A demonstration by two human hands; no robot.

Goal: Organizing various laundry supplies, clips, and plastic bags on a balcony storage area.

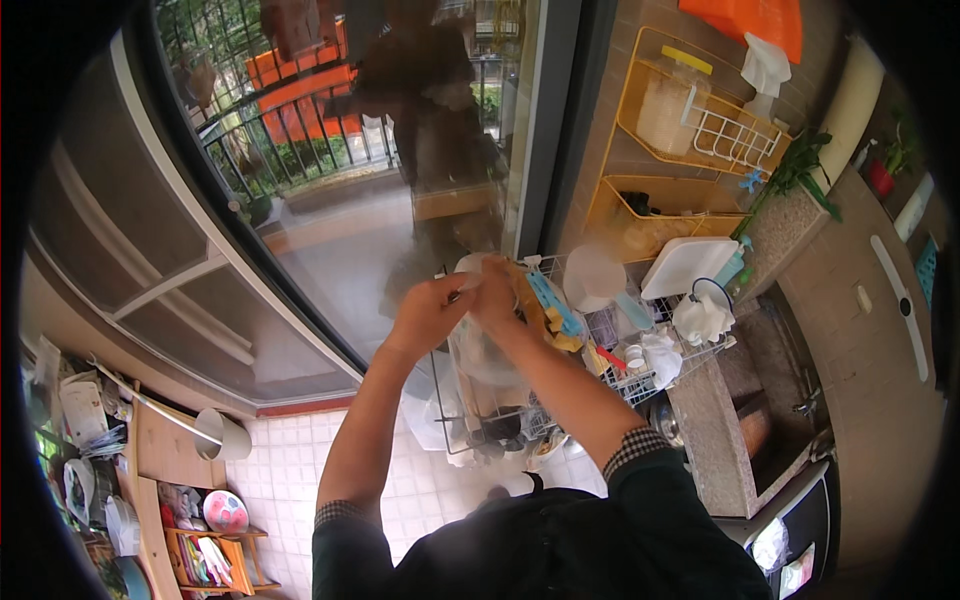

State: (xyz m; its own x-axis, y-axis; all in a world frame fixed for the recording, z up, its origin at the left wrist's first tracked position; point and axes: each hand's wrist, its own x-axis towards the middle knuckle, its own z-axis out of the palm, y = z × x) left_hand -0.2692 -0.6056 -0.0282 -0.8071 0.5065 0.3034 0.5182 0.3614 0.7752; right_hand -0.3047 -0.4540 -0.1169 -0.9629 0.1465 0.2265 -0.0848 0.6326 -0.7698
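My left hand (pixel 426 311) and my right hand (pixel 493 296) meet above the left end of a white wire rack, in front of a glass door (pixel 360 247). Both pinch a small, pale translucent piece (pixel 470 281) between their fingertips; blur hides what it is. Below my right forearm a clear plastic bag or sheet (pixel 491 360) hangs at the rack. Just right of the hands lie a light blue plastic item (pixel 553 304) and brown and yellow wrapping (pixel 559 330). A white translucent container (pixel 594 277) stands farther right on the rack.
A stone sink (pixel 712 435) is at the right, below yellow wire wall baskets (pixel 675 142). A white tray (pixel 688 266) leans at the rack's right end. At lower left stand a pale bin (pixel 223 435) and a wooden rack (pixel 244 562) with cloths or papers.
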